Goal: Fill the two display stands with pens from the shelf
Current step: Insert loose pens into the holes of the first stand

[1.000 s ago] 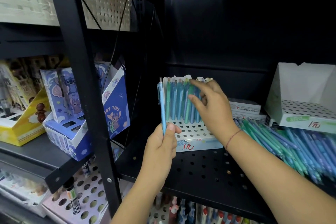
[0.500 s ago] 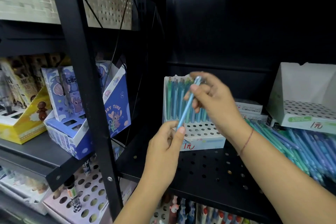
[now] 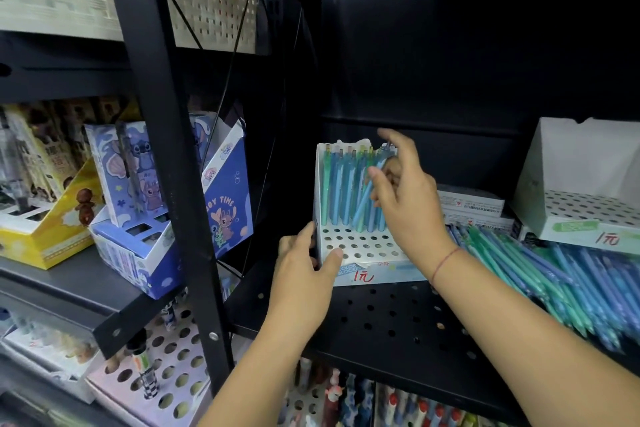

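On the black shelf [image 3: 381,315], right hand [image 3: 408,198] pinches a tilted pen [image 3: 365,199] over the stand [image 3: 360,246]; left hand [image 3: 304,274] clasps its corner.

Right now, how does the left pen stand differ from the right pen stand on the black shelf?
The left stand holds blue and green pens in its back rows; the right stand shows only bare holes. The left hand grips the left stand's corner and the right hand pinches a blue pen over it; nobody touches the right stand. Both are white, perforated, with a red price mark.
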